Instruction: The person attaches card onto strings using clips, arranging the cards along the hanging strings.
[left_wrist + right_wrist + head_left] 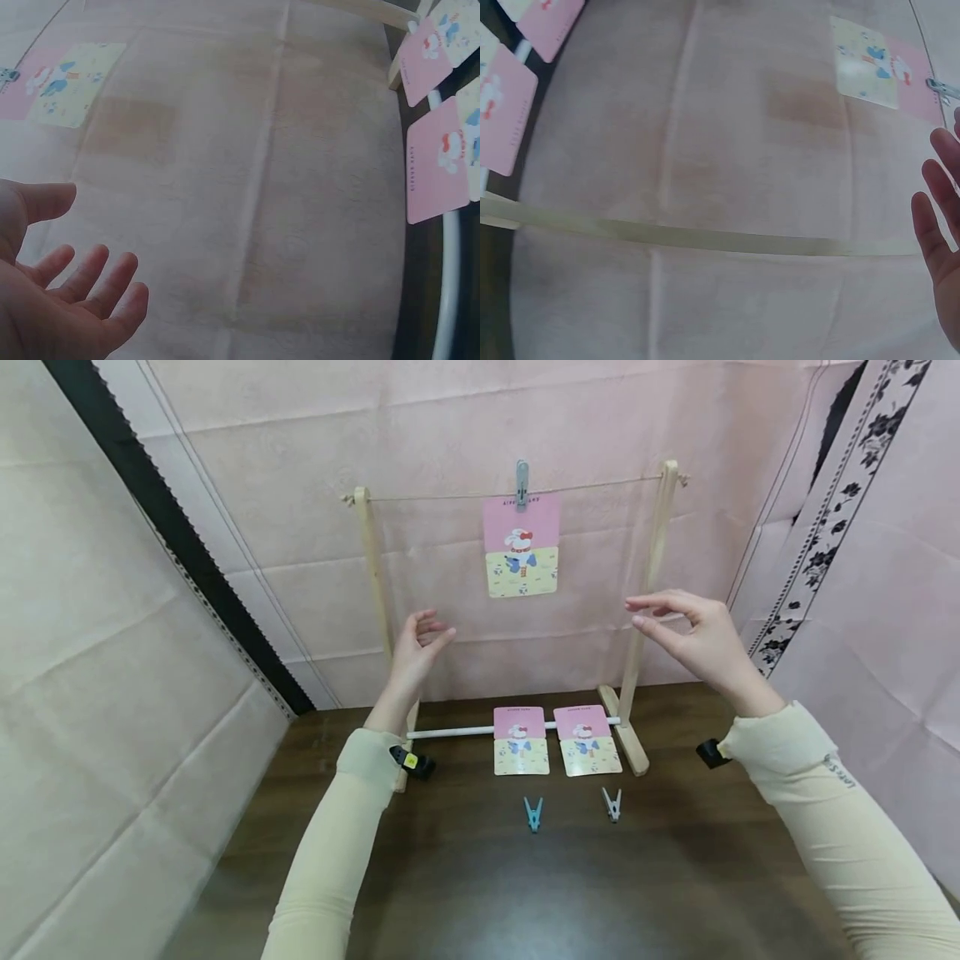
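A pink and yellow card [521, 560] with a cartoon figure hangs from the string [600, 487], held at its top edge by a grey-blue clothespin [522, 485]. Left of it and lower, my left hand [420, 647] is raised with relaxed fingers and nothing in them. To the right, my right hand [693, 631] is held up near the right post, its fingers loosely bent and holding nothing. Two similar cards, one on the left [521, 756] and one on the right [590, 754], lean on the white rod. In front of them lie a blue clothespin [533, 815] and a grey clothespin [612, 806].
The string runs between a left wooden post [371, 547] and a right wooden post [660, 531]. A white rod [450, 732] joins them low down, above the dark wooden table [570, 893]. Pale cloth [277, 443] walls the back and both sides.
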### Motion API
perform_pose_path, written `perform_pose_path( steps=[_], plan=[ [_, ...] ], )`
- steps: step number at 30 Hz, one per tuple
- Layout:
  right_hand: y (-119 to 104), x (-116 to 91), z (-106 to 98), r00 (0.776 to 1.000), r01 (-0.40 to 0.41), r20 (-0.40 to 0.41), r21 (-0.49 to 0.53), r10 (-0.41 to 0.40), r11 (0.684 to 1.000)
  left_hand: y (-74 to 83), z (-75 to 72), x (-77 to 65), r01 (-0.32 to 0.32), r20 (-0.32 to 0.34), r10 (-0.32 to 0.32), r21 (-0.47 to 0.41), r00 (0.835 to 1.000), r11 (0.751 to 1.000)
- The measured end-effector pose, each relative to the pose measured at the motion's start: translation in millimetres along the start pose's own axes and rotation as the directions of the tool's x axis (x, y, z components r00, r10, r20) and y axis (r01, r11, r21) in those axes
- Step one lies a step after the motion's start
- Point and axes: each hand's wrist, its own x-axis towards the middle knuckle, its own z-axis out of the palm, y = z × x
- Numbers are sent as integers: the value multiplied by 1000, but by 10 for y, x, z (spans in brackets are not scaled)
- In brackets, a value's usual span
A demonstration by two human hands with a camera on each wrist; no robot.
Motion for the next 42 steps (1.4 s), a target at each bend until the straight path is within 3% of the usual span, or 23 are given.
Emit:
perform_pose_path(
  steps=[12,18,32,42],
  plan=[
    [203,-378,226,993,5,118,-14,-3,1000,-373,-119,-106,109,66,-114,66,991,992],
    [307,-576,401,988,12,150,39,-17,999,-560,-14,-120,128,98,-138,97,986,987],
    [415,-1102,845,961,-193,223,117,164,974,-937,247,-228,202,129,-222,154,966,967],
    [439,-1247,1041,914,-251,357,124,193,960,-1057,400,-204,225,143,-253,184,957,957]
  ],
)
